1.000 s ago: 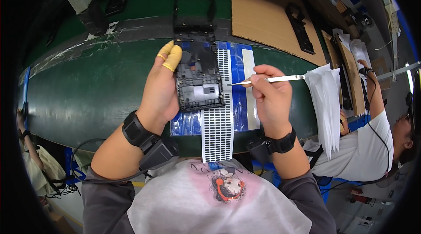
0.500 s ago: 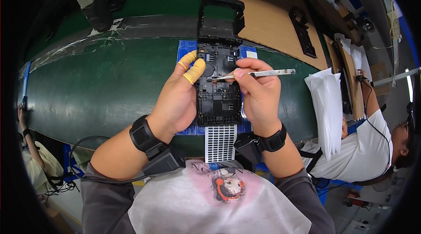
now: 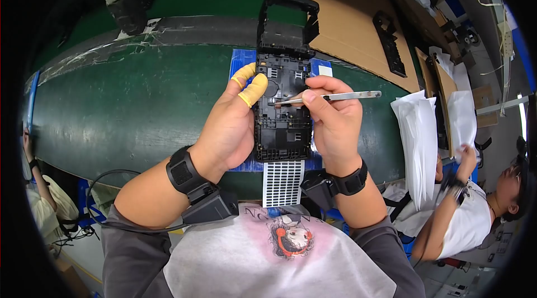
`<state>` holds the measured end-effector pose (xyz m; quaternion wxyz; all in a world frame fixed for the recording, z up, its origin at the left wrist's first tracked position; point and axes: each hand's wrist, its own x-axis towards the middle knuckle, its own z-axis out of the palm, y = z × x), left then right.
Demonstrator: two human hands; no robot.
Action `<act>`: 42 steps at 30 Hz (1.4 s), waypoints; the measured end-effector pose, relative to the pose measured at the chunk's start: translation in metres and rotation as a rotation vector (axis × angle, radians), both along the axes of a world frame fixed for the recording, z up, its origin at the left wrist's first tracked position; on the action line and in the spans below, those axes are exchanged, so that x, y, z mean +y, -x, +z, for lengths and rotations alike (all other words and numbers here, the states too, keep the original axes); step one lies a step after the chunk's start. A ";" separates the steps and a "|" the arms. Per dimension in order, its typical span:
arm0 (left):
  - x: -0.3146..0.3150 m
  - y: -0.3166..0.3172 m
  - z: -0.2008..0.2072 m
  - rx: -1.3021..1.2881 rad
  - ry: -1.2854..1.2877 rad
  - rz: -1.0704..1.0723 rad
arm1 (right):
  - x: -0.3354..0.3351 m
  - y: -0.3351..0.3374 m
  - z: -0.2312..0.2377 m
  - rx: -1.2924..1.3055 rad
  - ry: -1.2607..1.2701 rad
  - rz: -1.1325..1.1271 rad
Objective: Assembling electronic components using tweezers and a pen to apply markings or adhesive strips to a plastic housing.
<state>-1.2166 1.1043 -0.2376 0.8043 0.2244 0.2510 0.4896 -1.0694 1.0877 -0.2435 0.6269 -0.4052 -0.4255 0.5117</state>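
My left hand (image 3: 228, 124), with yellow finger cots on thumb and index finger, grips the left edge of a black plastic housing (image 3: 282, 136). In my right hand (image 3: 338, 119) is a pair of metal tweezers (image 3: 353, 95), pinched between thumb and fingers. Their tips touch or hover just over the middle of the housing; what they may hold is too small to make out. Beyond the housing's far end lies a black plastic frame (image 3: 288, 46). A white sheet of small black labels (image 3: 283, 183) sticks out below the housing's near end.
A blue mat (image 3: 243, 57) lies under the housing on the green table (image 3: 140, 113). Cardboard (image 3: 347, 24) with another black part (image 3: 390, 43) is at the far right. White foam sheets (image 3: 417, 141) stand at the right edge, beside a co-worker (image 3: 464, 214). Another person's arm shows far left.
The view has shifted slightly, so the table and housing sit a little farther right. My hands keep their grip and the tweezers stay over the housing. The co-worker's arm on the right has moved nearer.
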 end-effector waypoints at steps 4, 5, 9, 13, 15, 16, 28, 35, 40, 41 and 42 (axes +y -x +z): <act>-0.001 0.002 -0.001 -0.005 -0.013 -0.026 | 0.000 0.000 0.001 0.000 -0.006 0.003; -0.001 0.002 -0.001 -0.012 -0.016 -0.028 | 0.000 0.001 0.001 -0.008 -0.012 0.001; -0.002 0.002 0.001 -0.021 -0.015 -0.037 | -0.002 0.000 0.002 -0.013 0.000 -0.008; -0.001 0.003 -0.001 -0.027 -0.004 -0.026 | -0.001 0.002 0.000 -0.027 -0.004 0.001; -0.001 0.004 0.000 -0.028 0.005 -0.026 | -0.001 0.003 0.000 -0.028 -0.003 0.002; -0.001 0.004 0.000 -0.028 0.005 -0.025 | -0.002 0.004 0.000 -0.043 -0.007 -0.005; 0.039 -0.001 -0.004 0.289 -0.138 0.016 | -0.056 -0.075 0.010 0.276 -0.106 -0.258; 0.250 -0.020 0.023 0.971 -0.264 -0.139 | -0.138 -0.133 -0.032 0.197 0.058 -0.545; 0.343 -0.101 0.020 1.428 -0.788 0.239 | -0.172 -0.142 -0.039 0.312 0.039 -0.665; 0.309 -0.165 0.027 1.473 -0.905 0.233 | -0.177 -0.146 -0.040 0.315 0.048 -0.696; 0.287 -0.217 0.026 1.652 -1.082 0.117 | -0.183 -0.150 -0.040 0.319 0.052 -0.705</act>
